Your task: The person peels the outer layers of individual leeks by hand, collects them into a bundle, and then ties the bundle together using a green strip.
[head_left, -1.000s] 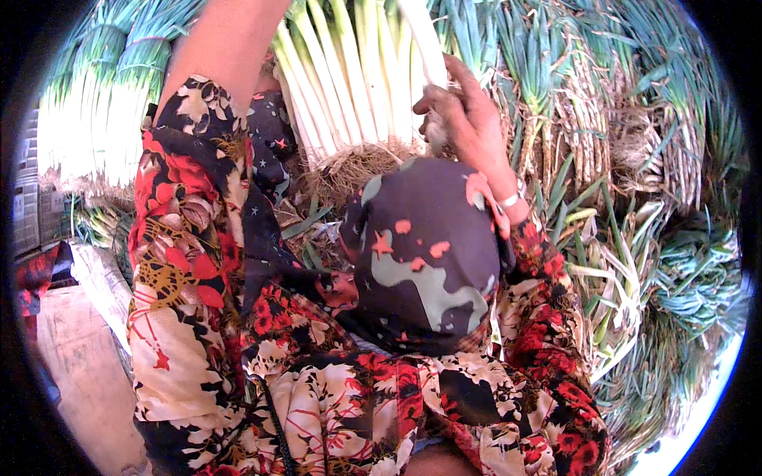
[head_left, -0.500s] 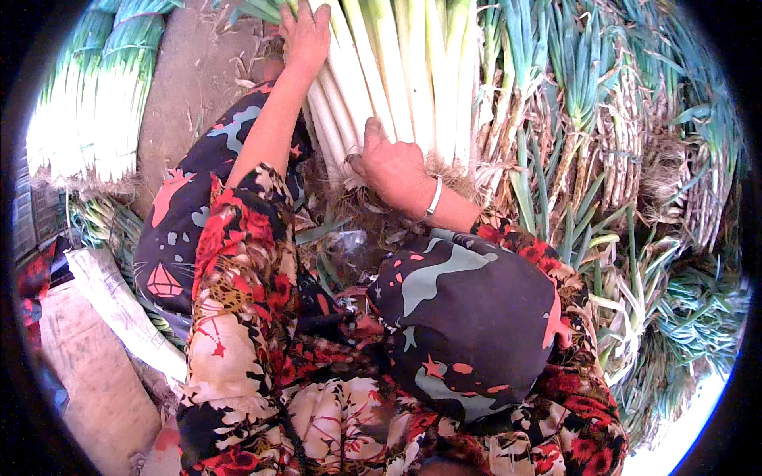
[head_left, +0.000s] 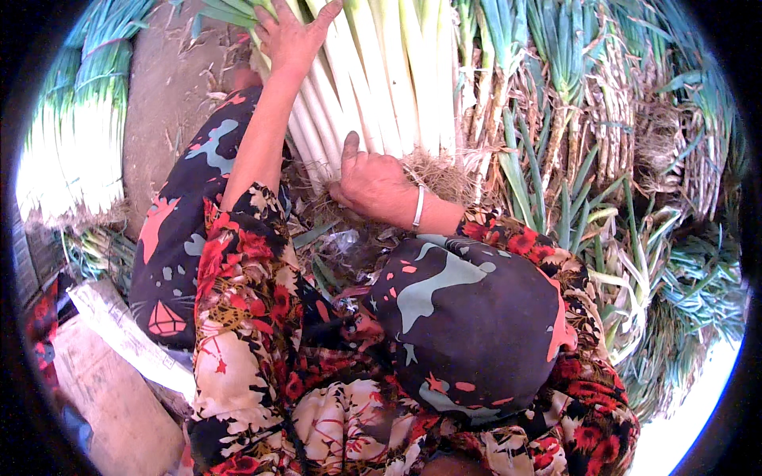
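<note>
A thick row of large green onions (head_left: pixel 371 95) lies in front of me, white stalks side by side, with brown stringy roots at the near end. My left hand (head_left: pixel 292 44) rests on the upper left stalks, fingers and thumb spread. Their tips reach close to the picture's top edge. Down at the root end, my right hand (head_left: pixel 377 184) has its fingers curled against the stalk bases and its thumb pointing up over the white stalks. A pale bracelet (head_left: pixel 418 205) circles the right wrist. What lies under the curled fingers is partly hidden.
Tied bundles of cleaned green onions (head_left: pixel 75 143) stand at the far left. Untrimmed onions (head_left: pixel 571 87) with dry skins and dirt crowd the right side. A wooden board (head_left: pixel 119 397) and a white strip (head_left: pixel 131 337) lie at lower left. My knees (head_left: pixel 484 317) frame the littered ground.
The view has shifted, so the scene sits slightly further left. My left hand's fingers have spread wider on the stalks. My right hand stays at the root end, thumb still raised.
</note>
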`<state>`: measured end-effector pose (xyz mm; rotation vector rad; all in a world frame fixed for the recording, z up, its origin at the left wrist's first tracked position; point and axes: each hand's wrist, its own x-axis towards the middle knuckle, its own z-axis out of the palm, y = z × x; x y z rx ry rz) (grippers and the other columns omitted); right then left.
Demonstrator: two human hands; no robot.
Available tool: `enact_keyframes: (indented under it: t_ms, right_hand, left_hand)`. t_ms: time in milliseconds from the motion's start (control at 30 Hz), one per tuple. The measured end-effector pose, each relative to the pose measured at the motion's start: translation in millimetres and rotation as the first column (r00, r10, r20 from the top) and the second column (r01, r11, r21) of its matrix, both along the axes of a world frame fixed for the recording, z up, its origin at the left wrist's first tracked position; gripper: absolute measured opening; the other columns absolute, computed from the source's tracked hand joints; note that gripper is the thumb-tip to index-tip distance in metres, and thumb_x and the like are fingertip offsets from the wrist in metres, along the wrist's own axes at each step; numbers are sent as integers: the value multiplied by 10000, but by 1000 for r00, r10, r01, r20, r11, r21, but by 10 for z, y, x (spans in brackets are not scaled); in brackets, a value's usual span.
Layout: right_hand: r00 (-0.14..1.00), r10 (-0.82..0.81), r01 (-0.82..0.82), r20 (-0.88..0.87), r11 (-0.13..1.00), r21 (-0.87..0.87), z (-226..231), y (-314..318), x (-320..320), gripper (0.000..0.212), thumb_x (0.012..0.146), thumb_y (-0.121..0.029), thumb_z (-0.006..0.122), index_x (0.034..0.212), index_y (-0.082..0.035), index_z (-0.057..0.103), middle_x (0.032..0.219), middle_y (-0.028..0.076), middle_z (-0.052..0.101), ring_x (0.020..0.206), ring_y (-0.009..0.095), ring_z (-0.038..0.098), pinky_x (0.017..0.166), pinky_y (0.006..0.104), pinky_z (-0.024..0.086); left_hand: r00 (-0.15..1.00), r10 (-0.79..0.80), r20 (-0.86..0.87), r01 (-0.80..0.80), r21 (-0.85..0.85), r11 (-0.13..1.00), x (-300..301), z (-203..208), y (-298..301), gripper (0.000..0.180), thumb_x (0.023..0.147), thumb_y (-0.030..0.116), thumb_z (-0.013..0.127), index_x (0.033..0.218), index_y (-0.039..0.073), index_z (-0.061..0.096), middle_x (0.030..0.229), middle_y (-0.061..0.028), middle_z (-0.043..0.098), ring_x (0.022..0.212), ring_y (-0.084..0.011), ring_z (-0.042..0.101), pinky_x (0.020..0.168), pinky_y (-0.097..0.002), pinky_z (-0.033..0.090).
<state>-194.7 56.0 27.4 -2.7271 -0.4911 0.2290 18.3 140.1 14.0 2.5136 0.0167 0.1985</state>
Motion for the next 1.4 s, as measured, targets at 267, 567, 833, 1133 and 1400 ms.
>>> enact_keyframes:
  t_ms: [267, 567, 833, 1133, 1400]
  right_hand:
    - [954, -297, 257, 48, 888, 382, 179, -421, -12, 290, 793, -348, 599, 907, -82, 578, 698, 107, 586, 635, 301, 587, 563, 349, 471]
    - [747, -635, 636, -196, 597, 490, -183, -860, -176, 214, 773, -187, 594, 813, 23, 611, 704, 176, 598, 630, 274, 587, 601, 347, 454]
    - [730, -650, 658, -212, 585, 473, -332, -868, -132, 202, 769, -189, 579, 758, 12, 572, 685, 192, 562, 624, 328, 545, 598, 399, 428]
    - [581, -772, 699, -256, 314, 642, -216, -1145, -477, 211, 781, -184, 565, 880, -9, 628, 785, 152, 627, 717, 269, 607, 673, 327, 473]
    - [543, -680, 771, -493, 171, 614, -912, -1386, -961, 251, 732, -100, 522, 939, 14, 606, 793, 173, 628, 728, 251, 608, 704, 320, 470]
  left_hand:
    - [998, -3, 60, 3, -2, 1000, -7, -66, 36, 1047, 638, 706, 543, 1374, 60, 171, 1361, -320, 170, 1240, -477, 221, 1019, -490, 211]
    - [1000, 19, 19, -18, -33, 999, 28, -69, -52, 1141, 587, 754, 544, 1381, 56, 116, 1371, -317, 112, 1253, -492, 142, 1007, -543, 177]
    - [1000, 1, -11, -1, -32, 999, -2, -30, -47, 1130, 601, 736, 550, 1383, 55, 100, 1365, -332, 109, 1263, -483, 139, 1035, -497, 158]
    - [995, 1, -101, 7, 83, 996, -328, -95, 48, 1098, 650, 717, 520, 1385, 52, 48, 1374, -336, 60, 1271, -475, 127, 1041, -489, 148]
    - [983, 19, -182, 2, 115, 993, -408, -57, -86, 1179, 609, 738, 540, 1384, 39, -10, 1378, -336, 29, 1273, -491, 80, 1033, -522, 111]
